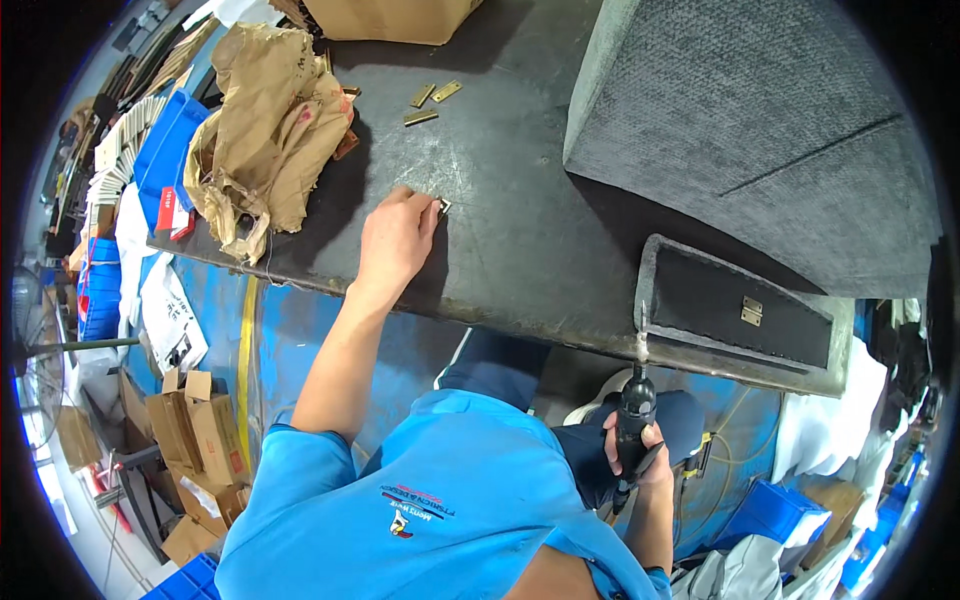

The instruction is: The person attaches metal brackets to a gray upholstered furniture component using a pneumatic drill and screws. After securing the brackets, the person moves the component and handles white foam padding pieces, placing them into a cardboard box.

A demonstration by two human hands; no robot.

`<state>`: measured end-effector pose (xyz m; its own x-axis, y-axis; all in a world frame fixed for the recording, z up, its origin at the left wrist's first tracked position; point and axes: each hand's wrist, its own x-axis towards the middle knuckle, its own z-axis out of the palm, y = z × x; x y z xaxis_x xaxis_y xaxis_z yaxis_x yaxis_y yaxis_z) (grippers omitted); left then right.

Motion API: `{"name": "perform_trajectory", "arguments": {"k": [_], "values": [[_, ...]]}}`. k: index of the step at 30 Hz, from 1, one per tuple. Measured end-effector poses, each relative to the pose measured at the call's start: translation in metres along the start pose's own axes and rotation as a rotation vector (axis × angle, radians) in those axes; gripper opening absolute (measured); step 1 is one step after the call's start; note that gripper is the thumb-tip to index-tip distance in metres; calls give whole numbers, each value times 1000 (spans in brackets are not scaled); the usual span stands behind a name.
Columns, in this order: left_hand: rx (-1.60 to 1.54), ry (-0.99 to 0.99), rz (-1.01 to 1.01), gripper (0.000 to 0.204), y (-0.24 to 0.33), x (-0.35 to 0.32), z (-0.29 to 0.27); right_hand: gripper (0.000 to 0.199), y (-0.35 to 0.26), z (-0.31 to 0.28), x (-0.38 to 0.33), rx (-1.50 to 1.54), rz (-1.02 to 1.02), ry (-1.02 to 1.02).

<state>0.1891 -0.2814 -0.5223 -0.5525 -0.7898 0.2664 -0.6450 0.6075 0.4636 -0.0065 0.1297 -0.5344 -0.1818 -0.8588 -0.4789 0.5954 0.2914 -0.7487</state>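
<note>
My left hand is closed over the dark worktable, its fingertips pinching a small metal hinge, mostly covered by the fingers. Low at the right, my right hand wraps round a black power screwdriver. The tool's bit points up at the table's front edge, beside a grey-edged panel with a black underside. On that underside lies a brass hinge. Several loose brass hinges are on the tabletop beyond my left hand.
A large grey upholstered piece takes up the table's right side. Crumpled brown paper lies at the left, near a blue bin. A cardboard box stands at the far edge. Cartons are on the floor at left.
</note>
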Motion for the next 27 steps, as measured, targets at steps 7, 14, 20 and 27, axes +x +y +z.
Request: {"name": "perform_trajectory", "arguments": {"k": [7,14,20,27], "values": [[-185,-26,172,12,5,8,24,78,4,3,1,-30,13,5],[3,702,369,15,10,41,-55,79,4,5,-1,1,-19,-48],[443,168,-195,26,-101,103,-161,71,5,0,3,-34,29,-44],[351,19,-169,27,-124,149,-161,68,3,3,8,-86,34,-51]]}}
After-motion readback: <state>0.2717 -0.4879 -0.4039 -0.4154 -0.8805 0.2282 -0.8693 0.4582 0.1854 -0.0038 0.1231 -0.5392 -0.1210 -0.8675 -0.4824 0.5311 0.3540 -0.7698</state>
